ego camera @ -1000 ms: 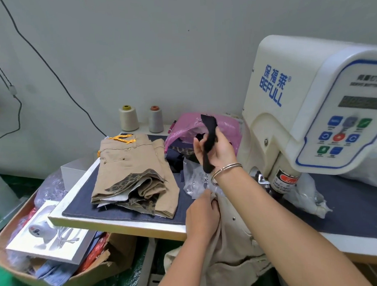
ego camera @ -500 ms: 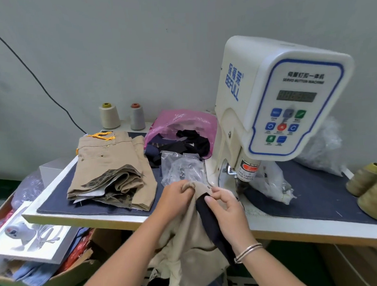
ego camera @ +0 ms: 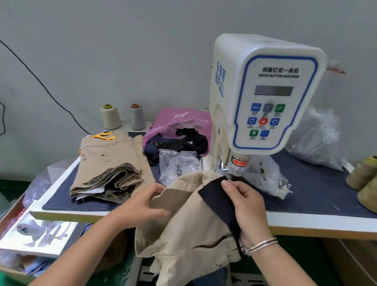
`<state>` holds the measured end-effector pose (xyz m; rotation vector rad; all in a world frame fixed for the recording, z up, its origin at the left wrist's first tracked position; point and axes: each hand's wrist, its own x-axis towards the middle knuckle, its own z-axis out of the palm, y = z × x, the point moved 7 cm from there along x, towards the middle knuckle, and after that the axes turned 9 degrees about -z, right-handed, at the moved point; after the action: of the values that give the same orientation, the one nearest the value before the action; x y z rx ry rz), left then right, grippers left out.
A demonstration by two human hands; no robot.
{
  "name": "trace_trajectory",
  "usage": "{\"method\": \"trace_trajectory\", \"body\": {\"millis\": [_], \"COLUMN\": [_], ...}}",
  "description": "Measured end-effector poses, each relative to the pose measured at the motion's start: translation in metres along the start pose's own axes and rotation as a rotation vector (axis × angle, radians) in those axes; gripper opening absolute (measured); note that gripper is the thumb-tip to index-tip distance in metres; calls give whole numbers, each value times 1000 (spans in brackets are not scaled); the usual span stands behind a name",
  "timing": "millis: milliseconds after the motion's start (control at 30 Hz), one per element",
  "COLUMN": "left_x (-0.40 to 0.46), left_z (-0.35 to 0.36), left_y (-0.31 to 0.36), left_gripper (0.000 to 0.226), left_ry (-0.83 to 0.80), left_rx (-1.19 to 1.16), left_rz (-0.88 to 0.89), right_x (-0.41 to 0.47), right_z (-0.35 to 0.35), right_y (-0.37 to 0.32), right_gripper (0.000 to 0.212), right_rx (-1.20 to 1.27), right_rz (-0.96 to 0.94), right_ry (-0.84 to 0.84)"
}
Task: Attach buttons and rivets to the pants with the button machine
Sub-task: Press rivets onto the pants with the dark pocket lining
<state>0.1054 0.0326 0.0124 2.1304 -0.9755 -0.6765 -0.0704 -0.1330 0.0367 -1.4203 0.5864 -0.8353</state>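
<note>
Khaki pants are now bunching up under the button machine head, closer than half a second ago. The right hand is pinching a black fabric strip against them; the left hand is gripping the cloth, fingertips hidden. The pants' lower part is dropping out of sight below the table.

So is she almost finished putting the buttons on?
Some looks done: folded tan pants with small metal studs lie stacked on the table. In hand: the left hand and right hand hold another tan pair, with a black fabric strip, just under the button machine head. This pair hasn't been pressed yet.
</note>
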Motion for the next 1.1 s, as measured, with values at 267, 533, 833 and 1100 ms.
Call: {"method": "trace_trajectory", "body": {"millis": [267, 533, 833, 1100], "left_x": [-29, 3, 6, 5], "left_z": [13, 72, 83, 71], "left_y": [21, 29, 39, 49], "left_gripper": [43, 75, 39, 52], "left_ry": [499, 14, -288, -320], "left_rx": [288, -393, -997, -1072], "left_rz": [21, -297, -525, -391], "right_x": [-4, -7, -3, -7], "right_z": [-19, -22, -27, -31], "right_y": [9, 7, 8, 26], "right_gripper": [21, 24, 16, 18], "right_rx": [124, 143, 69, 23], "right_rz": [59, 50, 55, 71], "right_ry": [111, 61, 35, 129]}}
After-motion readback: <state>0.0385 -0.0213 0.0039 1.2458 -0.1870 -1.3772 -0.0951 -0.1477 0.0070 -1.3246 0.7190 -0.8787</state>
